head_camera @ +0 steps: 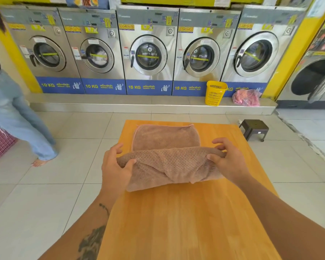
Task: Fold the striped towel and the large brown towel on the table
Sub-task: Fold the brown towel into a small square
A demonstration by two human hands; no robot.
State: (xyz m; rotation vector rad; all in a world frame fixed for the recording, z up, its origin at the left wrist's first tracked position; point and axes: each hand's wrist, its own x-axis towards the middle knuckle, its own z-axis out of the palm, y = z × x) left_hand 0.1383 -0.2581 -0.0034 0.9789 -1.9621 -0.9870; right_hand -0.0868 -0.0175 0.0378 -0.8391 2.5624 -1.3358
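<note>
The large brown waffle-weave towel (pixel 167 137) lay on the far half of the rectangular wooden table (pixel 186 212), its near part held up between the left hand (pixel 114 166) and the right hand (pixel 227 160); a dark plastic stool (pixel 253 129) stood right of the table's far corner. Behind, a yellow plastic basket (pixel 215 93) sat left of a pink mesh bag (pixel 246 97) on the step (pixel 120 106) before the steel washing machines (pixel 148 53).

Left hand (pixel 116 164) and right hand (pixel 227 160) grip a raised fold of the brown waffle-textured towel (pixel 167 139) on the orange wooden table (pixel 186 222).
</note>
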